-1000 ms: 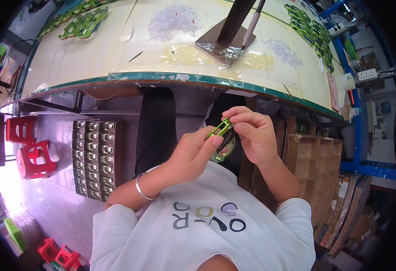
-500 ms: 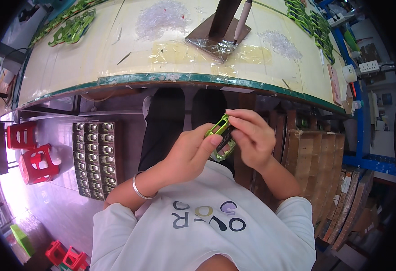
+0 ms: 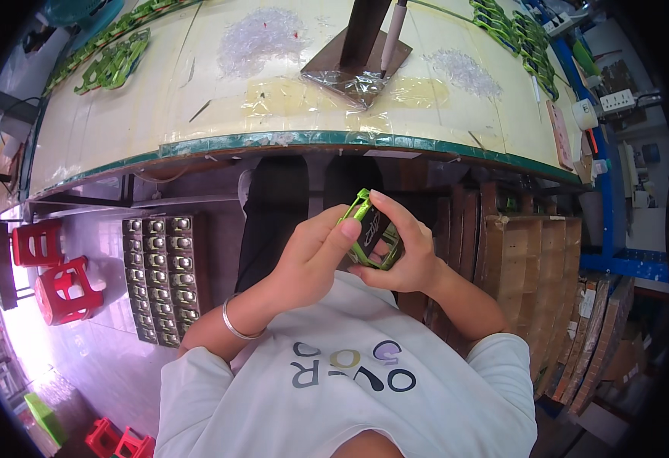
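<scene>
Above my lap, between both hands, is a bright green plastic frame (image 3: 375, 232) with a black panel and a clear-looking opening in its lower part. My left hand (image 3: 310, 253) grips its left edge, thumb on the near face and fingers behind. Around the right side curls my right hand (image 3: 409, 250), its index finger on the top corner and its thumb along the bottom edge. The frame is tilted, with the black panel facing up and to the right. Parts of the frame are hidden by my fingers.
Across the worktable (image 3: 144, 122) lie small clear plastic bits (image 3: 262, 40), similar green frames (image 3: 115, 62) and a metal stand (image 3: 357, 65) with a pen-like tool (image 3: 392, 38). Left below are a box of parts (image 3: 160, 278) and red stools (image 3: 67, 290); wooden crates (image 3: 529, 282) stand right.
My right hand has shifted from pinching the frame's upper right to holding its top corner and bottom edge. The frame has turned, showing more of its black panel. My left hand keeps its grip.
</scene>
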{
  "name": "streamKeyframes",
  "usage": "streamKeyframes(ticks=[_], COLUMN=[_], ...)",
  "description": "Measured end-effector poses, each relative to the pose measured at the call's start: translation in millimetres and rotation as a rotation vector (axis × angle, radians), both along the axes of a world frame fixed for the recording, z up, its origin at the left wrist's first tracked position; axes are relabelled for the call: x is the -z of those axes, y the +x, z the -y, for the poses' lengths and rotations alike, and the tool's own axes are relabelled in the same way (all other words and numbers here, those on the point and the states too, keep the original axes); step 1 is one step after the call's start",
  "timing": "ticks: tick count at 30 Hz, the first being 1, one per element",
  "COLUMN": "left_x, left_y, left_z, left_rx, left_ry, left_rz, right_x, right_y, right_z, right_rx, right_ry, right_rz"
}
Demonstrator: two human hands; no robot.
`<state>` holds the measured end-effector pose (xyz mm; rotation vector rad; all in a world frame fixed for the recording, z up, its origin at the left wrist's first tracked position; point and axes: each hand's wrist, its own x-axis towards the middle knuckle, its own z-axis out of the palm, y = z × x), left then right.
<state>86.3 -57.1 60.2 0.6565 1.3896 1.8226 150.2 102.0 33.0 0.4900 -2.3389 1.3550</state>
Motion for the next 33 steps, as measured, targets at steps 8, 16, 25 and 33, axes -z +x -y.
streamKeyframes(ticks=[8, 16, 25, 33], left_x=[8.9, 19.8, 29.0, 15.7], left_y=[-3.7, -36.5, -35.4, -64.3], left_z=[-8.6, -17.7, -40.9, -67.5], left_rx=[-0.022, -0.169, 0.051, -0.071], left_ry=[0.144, 0.118, 0.262, 0.203], left_rz=[0.26, -0.521, 0.334, 0.29], right_x=[0.1, 1.5, -20.0, -26.2], right_y=[-2.4, -2.8, -10.3, -62.8], right_z=[-0.3, -5.1, 4.2, -10.1], right_rx=[0.187, 0.046, -0.202, -0.185], right_ry=[0.257, 0.088, -1.461, -1.67], right_rz=[-0.165, -0.192, 0.453, 0.497])
